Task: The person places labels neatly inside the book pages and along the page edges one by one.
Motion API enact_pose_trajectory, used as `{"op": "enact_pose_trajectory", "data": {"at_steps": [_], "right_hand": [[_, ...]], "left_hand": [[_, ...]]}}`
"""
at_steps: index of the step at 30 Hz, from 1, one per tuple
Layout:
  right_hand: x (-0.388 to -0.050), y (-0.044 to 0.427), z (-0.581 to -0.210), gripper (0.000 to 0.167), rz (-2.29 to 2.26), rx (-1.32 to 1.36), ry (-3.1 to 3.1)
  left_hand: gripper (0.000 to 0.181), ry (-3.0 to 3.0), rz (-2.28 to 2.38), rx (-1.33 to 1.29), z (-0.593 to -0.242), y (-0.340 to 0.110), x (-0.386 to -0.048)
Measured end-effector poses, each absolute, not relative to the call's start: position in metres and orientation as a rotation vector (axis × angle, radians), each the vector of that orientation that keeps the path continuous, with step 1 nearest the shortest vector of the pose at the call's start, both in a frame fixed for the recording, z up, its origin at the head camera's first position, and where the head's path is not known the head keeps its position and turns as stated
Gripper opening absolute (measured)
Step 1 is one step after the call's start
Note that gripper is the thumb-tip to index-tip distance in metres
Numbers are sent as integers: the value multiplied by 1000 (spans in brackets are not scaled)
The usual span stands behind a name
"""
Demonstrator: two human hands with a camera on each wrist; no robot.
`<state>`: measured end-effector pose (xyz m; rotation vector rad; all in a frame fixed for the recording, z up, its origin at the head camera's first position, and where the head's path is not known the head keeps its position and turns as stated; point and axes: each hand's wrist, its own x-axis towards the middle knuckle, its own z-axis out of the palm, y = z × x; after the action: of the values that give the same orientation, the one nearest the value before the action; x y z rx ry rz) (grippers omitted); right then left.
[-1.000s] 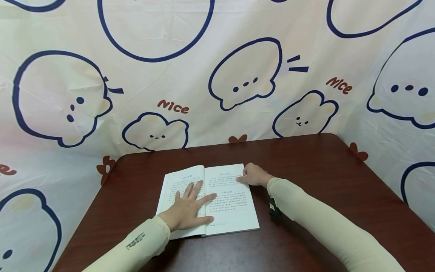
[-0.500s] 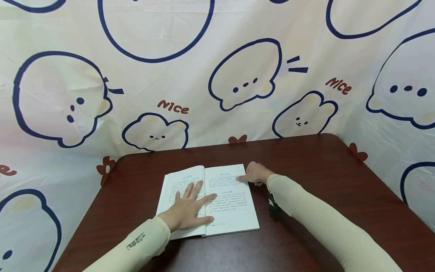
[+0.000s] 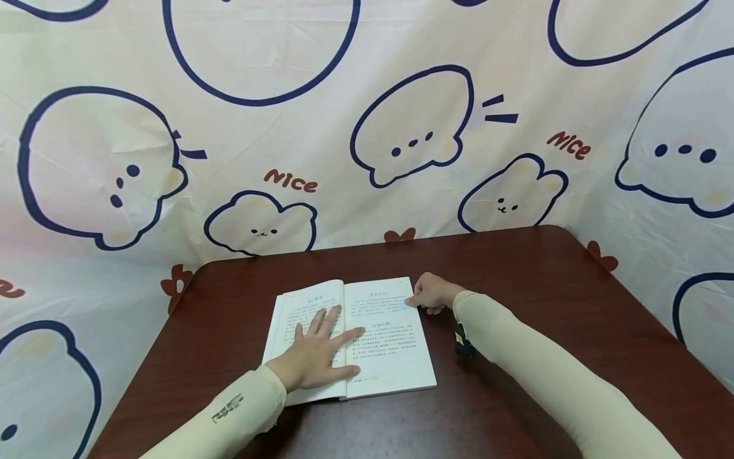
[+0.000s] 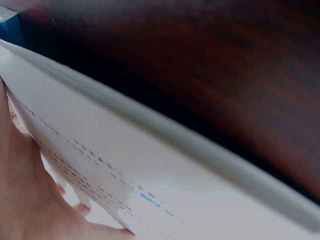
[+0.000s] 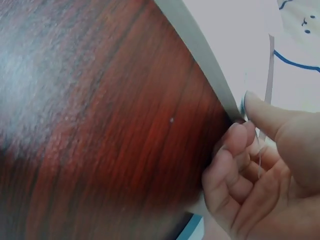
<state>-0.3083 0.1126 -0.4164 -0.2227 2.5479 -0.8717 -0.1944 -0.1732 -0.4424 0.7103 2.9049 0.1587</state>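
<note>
An open book (image 3: 390, 373) lies on the table, with printed text and blue headings on its pages. My left hand (image 3: 315, 357) rests flat across the left page and the spine, fingers spread, thumb on the right page. In the left wrist view part of that hand (image 4: 45, 185) shows beside lines of print. At the upper right edge of the book is my right hand (image 3: 434, 293), its thumb on the right page. The right wrist view shows the right hand (image 5: 270, 175) with curled fingers, pinching a thin page edge between thumb and fingers.
The dark reddish-brown table (image 3: 516, 274) extends around the book. Behind it hangs a pale cloth (image 3: 332, 146) with cartoon outlines, which continues along both sides. A black device (image 3: 463, 341) sits under the right wrist.
My right thumb has slid slightly right, toward the outer edge of the right page, and its fingers have curled in there. The left hand and the book stay in place.
</note>
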Motion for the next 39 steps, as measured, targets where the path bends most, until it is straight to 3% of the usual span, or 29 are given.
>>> {"op": "enact_pose_trajectory", "data": {"at_steps": [5, 13, 24, 39], "right_hand": [[-305, 110, -411, 51, -833, -231, 2561], [-307, 101, -422, 36, -688, -160, 2660], [-311, 110, -416, 46, -737, -222, 2573], [-319, 124, -413, 19, -830, -348, 2360]], "left_hand": [[72, 2909, 156, 711, -442, -174, -194], [72, 2909, 158, 710, -441, -174, -194], [72, 2912, 170, 717, -441, -174, -194], [72, 2908, 188, 729, -442, -174, -193]]}}
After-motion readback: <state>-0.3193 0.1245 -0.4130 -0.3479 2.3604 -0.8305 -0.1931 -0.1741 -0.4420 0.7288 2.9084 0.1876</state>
